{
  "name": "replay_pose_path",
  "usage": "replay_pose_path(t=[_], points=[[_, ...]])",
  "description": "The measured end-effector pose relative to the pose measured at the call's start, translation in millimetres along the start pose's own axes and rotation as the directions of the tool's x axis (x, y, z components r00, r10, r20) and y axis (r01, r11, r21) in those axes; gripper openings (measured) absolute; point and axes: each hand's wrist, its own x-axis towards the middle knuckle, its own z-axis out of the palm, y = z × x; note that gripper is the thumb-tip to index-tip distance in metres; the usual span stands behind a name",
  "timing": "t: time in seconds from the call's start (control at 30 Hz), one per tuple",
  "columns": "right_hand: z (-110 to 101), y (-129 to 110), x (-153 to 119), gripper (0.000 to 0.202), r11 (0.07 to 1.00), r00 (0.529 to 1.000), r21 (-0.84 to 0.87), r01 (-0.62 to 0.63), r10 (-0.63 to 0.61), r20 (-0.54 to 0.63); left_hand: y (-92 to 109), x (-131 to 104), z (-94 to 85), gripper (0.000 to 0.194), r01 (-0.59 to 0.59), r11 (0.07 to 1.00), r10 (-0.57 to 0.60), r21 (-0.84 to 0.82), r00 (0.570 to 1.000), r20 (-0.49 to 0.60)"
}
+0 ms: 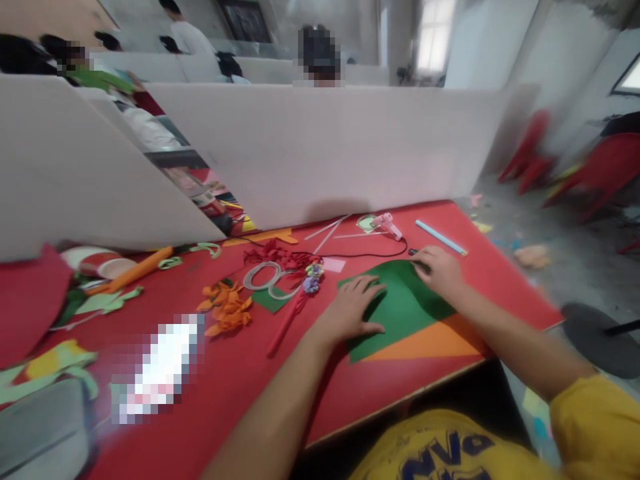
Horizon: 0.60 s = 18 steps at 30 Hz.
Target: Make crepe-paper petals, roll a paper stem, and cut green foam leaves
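With the left hand (353, 307) open on the green paper (400, 313) between both hands, press evenly. The right hand (439, 272) curls at the far edge, its hold unclear; guide lightly, avoiding creases.

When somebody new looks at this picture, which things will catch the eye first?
Probably the big green sheet, under the left hand and lying partly over an orange sheet, on the red tabletop. Next, the pink glue gun near the white partition, and the orange paper pieces left of the green sheet.
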Motion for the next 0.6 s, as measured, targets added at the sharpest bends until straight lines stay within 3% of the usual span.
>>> replay_pose_path(t=[0.07,0.2,0.33,0.43,0.5,0.6], points=[[-5,-14,-11,0.019,0.987,0.987,-0.024,0.158,-0.157,0.031,-4,1,7.0,0.104,0.028,0.999,-0.028,-0.023,1.000,0.009],[-3,-32,-44,0.016,0.930,0.901,-0.005,0.369,-0.356,0.246,-10,3,13.3,0.114,0.039,0.998,-0.043,-0.052,0.996,-0.081],[8,-42,-65,0.016,0.925,0.851,-0.010,0.379,-0.344,0.397,-6,3,9.6,0.117,-0.011,0.999,0.008,-0.038,0.998,-0.065],[9,-50,-72,0.016,0.939,0.835,0.032,0.344,-0.321,0.447,-2,1,7.4,0.101,-0.061,0.998,0.061,-0.005,0.997,0.043],[5,-53,-76,0.025,0.946,0.829,0.095,0.309,-0.317,0.461,-2,0,8.0,0.092,-0.063,0.998,0.062,0.004,0.992,0.113],[-4,-53,-86,0.039,0.939,0.806,0.193,0.284,-0.343,0.482,-2,1,11.6,0.095,-0.044,0.999,0.042,0.006,0.987,0.156]])
